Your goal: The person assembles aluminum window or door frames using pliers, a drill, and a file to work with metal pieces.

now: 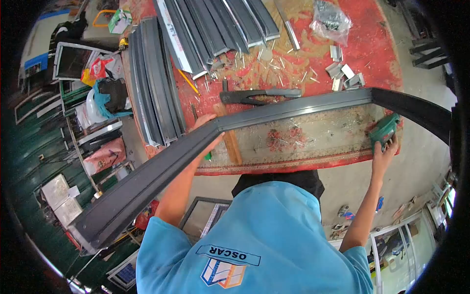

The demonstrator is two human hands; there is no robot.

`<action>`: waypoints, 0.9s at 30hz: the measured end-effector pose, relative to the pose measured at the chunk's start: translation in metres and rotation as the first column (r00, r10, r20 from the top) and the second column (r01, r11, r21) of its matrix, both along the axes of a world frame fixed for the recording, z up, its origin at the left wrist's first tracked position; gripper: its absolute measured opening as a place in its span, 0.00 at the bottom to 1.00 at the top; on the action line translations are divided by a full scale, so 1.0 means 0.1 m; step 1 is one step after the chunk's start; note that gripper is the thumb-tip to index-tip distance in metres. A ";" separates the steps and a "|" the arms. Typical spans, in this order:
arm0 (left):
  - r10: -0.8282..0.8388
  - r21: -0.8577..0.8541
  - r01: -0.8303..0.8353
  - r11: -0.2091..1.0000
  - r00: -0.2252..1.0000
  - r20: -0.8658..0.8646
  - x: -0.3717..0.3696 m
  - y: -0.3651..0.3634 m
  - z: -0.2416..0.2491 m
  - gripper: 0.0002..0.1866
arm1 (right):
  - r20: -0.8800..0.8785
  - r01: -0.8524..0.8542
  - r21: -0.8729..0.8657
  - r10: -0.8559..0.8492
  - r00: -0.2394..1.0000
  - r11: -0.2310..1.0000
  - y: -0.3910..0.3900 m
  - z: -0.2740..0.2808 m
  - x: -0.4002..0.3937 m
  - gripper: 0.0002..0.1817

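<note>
A dark grey metal frame [293,109] with angled corners spans the view, its left length reaching past the table edge and its right length running off to the far right. My left hand [206,137] is closed around the frame at its left corner, partly hidden by the profile. Under the right corner, my right hand [386,148] has its fingers around the lower end of a green tool [384,130], whose kind I cannot make out. Just behind the frame lies a black hand riveter [259,96]. A wooden strip [232,146] passes beneath the frame beside my left hand.
The red-covered table [364,54] bears stacked dark profiles [215,29], more profiles [154,83] at left, scattered rivets, small metal brackets [338,71], a plastic bag [332,22] and a yellow pencil [189,82]. Bags [105,68] and frames crowd the left floor.
</note>
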State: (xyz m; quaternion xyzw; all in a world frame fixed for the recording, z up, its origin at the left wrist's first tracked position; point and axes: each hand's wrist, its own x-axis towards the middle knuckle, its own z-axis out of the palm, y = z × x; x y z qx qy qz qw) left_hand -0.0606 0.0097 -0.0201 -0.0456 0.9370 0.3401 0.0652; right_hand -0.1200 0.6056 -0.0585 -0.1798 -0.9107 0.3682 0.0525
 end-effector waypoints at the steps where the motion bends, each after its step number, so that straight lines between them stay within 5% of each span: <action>1: 0.002 -0.006 -0.002 1.000 1.000 0.026 -0.01 -0.04 -0.02 0.31 | 0.026 -0.002 -0.006 0.002 1.000 1.000 -0.03 -0.03 0.02 0.40; 4: -0.164 -0.071 0.159 0.985 0.984 -0.068 -0.06 -0.09 0.00 0.32 | 0.091 -0.101 0.307 0.077 0.993 0.946 -0.21 0.06 0.04 0.51; 13: -0.366 -0.091 0.355 0.930 0.890 -0.273 -0.16 -0.31 -0.25 0.31 | 0.103 0.087 0.488 -0.157 0.982 0.868 -0.56 0.03 -0.16 0.60; 17: -0.353 0.014 0.389 0.921 0.850 -0.391 -0.23 -0.34 -0.38 0.30 | 0.002 0.084 0.540 -0.101 0.995 0.837 -0.40 -0.09 -0.16 0.56; 23: -0.373 0.021 0.423 0.906 0.822 -0.430 -0.29 -0.30 -0.36 0.30 | -0.117 0.099 0.411 -0.056 0.992 0.906 -0.19 0.09 0.00 0.41; 25: -0.381 -0.038 0.413 0.910 0.796 -0.470 -0.29 -0.30 -0.35 0.32 | 0.084 0.307 -0.196 -0.296 0.952 0.931 -0.17 0.33 0.24 0.32; 27: -0.388 -0.050 0.416 0.908 0.789 -0.477 -0.29 -0.30 -0.33 0.32 | 0.068 0.287 -0.367 -0.282 0.957 0.885 0.06 0.37 0.67 0.26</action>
